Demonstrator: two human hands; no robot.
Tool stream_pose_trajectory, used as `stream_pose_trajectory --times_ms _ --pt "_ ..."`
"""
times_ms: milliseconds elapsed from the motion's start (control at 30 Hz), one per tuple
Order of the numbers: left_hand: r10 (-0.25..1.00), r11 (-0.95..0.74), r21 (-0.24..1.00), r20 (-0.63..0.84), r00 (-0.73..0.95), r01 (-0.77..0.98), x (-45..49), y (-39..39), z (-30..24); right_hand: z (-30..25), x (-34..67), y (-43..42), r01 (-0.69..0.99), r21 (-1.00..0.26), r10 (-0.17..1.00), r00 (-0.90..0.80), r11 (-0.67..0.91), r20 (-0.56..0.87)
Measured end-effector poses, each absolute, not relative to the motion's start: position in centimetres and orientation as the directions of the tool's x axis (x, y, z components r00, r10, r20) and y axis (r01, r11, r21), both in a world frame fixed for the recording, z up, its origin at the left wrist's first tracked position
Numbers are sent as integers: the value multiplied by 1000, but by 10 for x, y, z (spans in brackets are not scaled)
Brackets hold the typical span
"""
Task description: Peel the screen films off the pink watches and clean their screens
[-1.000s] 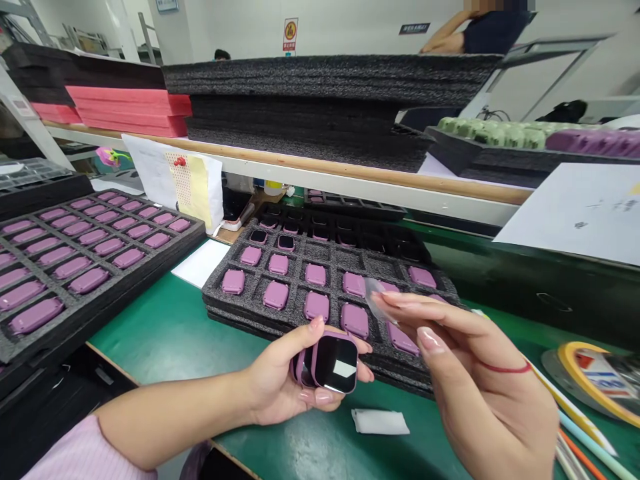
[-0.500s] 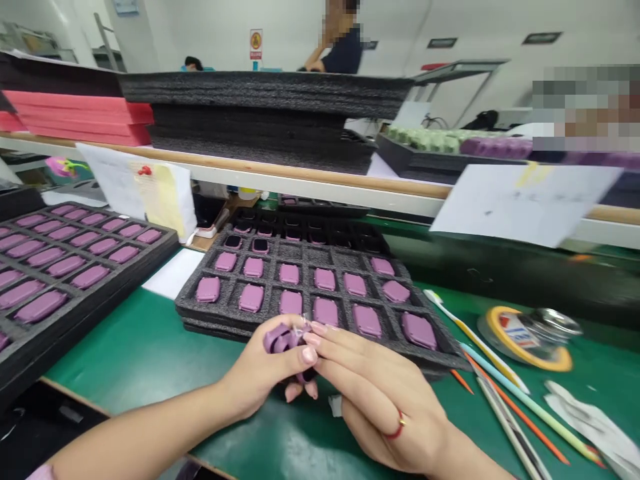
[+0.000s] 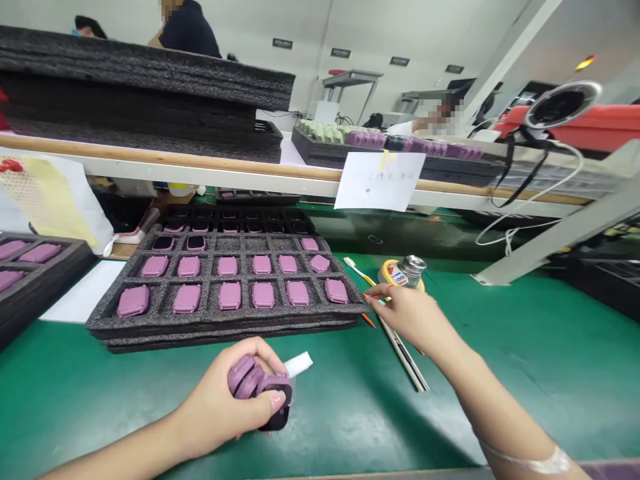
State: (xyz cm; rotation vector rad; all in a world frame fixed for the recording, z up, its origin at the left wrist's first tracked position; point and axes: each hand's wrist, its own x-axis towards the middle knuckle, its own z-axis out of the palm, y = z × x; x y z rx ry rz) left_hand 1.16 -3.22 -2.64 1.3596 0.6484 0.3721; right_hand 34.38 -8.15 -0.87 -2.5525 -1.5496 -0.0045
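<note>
My left hand (image 3: 250, 387) is closed around several purple watch cases (image 3: 243, 375). Under the thumb, one watch (image 3: 277, 403) shows a dark screen. Out to the right, my right hand (image 3: 400, 307) reaches over the tools by the tray's corner, thumb and fingertips pinched on the end of a thin orange stick (image 3: 368, 297) that lies on the table. Beneath that hand lie a yellow and white toothbrush (image 3: 356, 269) and a long pale tool (image 3: 407, 357). A black foam tray (image 3: 225, 327) holds rows of purple watch cases, some with dark screens.
A small white piece (image 3: 299, 364) lies beyond my left hand. Behind the tools stand a glass jar (image 3: 413, 267) and a yellow tape roll (image 3: 387, 270). Another foam tray (image 3: 55, 280) is at left. A shelf (image 3: 300, 175) with foam stacks crosses above; a metal post (image 3: 565, 220) stands right.
My right hand has left the watch cases in my left hand and moved right to the tools. The view has swung right. My left hand still holds the cases.
</note>
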Motion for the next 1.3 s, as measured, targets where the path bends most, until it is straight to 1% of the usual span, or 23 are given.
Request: stream_pose_trajectory --times_ms 67,133,233,333,400,467,600,700,767,867,933,1000,1100,1200,1300 --pt "598 95 985 -172 783 144 14 -33 -28 -20 346 -73 892 -158 903 430 -423 7" --pt "581 -22 976 -162 798 214 16 -32 -28 -27 348 -66 890 -180 908 414 -419 -63" --pt "547 -176 920 -205 811 351 17 -31 -28 -29 355 -58 871 -208 893 416 -445 -169" --pt "549 -294 867 -191 814 401 16 -31 -28 -27 364 -57 842 -241 870 432 -484 -238" --pt "540 -353 848 -161 826 396 14 -30 -29 -26 369 -61 818 -280 862 448 -502 -235" --pt "527 -401 825 -148 837 398 9 -27 -28 -26 372 -68 789 -343 860 467 -510 -204" --pt "487 -524 755 -114 866 394 -2 -21 -24 -25 371 -93 694 -525 853 505 -493 -134" --pt "421 -613 705 -91 902 357 -6 -20 -24 -23 368 -112 594 -657 851 506 -464 -144" --pt "431 -626 690 -82 899 363 -5 -21 -25 -21 365 -120 527 -725 855 490 -444 -167" --pt "524 -587 700 -55 850 407 0 -23 -28 -16 362 -126 434 -801 866 459 -412 -197" --pt "577 -540 705 -89 812 461 4 -23 -29 -13 360 -127 379 -839 870 448 -391 -204" --pt "598 -495 695 -162 785 521 5 -22 -28 -11 359 -126 335 -865 871 448 -374 -203" --pt "583 -477 674 -236 777 563 4 -20 -27 -9 360 -127 289 -889 868 455 -355 -199" --pt "534 -525 646 -256 806 553 1 -20 -26 -10 362 -129 260 -903 861 471 -342 -190" --pt "550 -593 549 -259 794 589 -3 -21 -28 -9 368 -131 246 -914 843 513 -324 -161"
